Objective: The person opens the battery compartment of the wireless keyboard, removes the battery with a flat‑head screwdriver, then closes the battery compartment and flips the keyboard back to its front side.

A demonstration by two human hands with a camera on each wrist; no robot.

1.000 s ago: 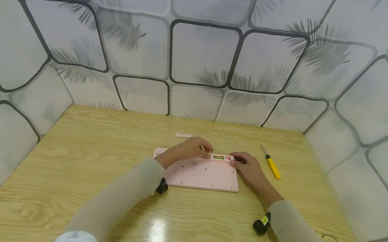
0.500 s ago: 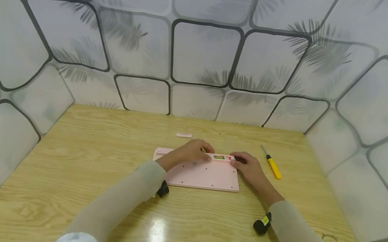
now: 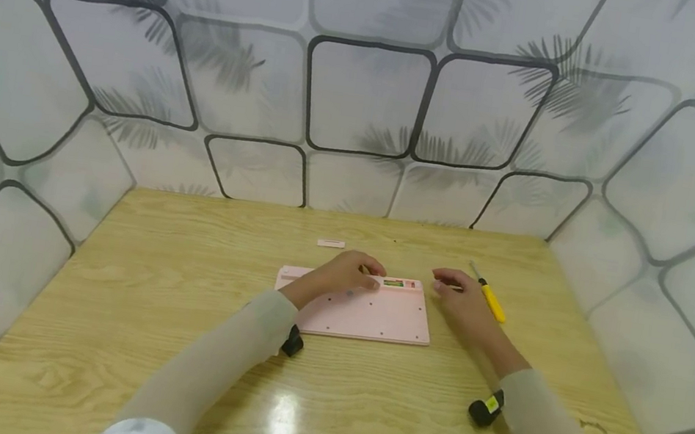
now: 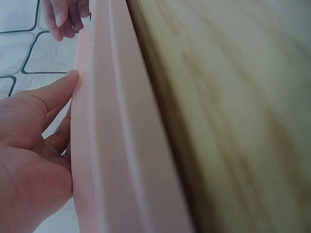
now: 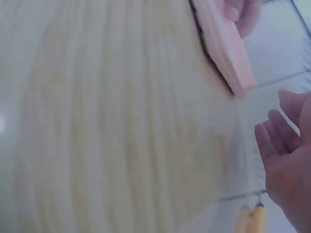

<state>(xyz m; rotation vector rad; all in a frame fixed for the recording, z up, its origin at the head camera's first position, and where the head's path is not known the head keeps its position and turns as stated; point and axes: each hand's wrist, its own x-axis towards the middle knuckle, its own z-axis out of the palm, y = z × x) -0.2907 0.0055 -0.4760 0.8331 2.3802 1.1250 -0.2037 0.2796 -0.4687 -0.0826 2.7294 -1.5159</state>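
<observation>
A flat pink keyboard (image 3: 380, 318) lies underside up on the table, its battery compartment (image 3: 394, 283) uncovered near the back right, with something green inside. My left hand (image 3: 339, 274) grips the back edge, thumb on the near side; in the left wrist view this hand (image 4: 29, 141) has its thumb tip against the pink edge (image 4: 82, 145) and its fingers partly hidden behind. Clear of the keyboard's right end is my right hand (image 3: 470, 312), holding nothing. The right wrist view has its fingers loosely bent (image 5: 277, 133), apart from the pink corner (image 5: 238, 73).
A small pink cover (image 3: 331, 244) lies behind the keyboard. The yellow-handled screwdriver (image 3: 492, 302) rests just beyond my right hand, its shaft pointing to the back left. Patterned cloth walls (image 3: 364, 101) stand around the wooden table (image 3: 184, 238) at the back and sides.
My right hand has let go of the keyboard's back right corner and moved right, nearer the screwdriver. The left hand keeps its grip in nearly the same place.
</observation>
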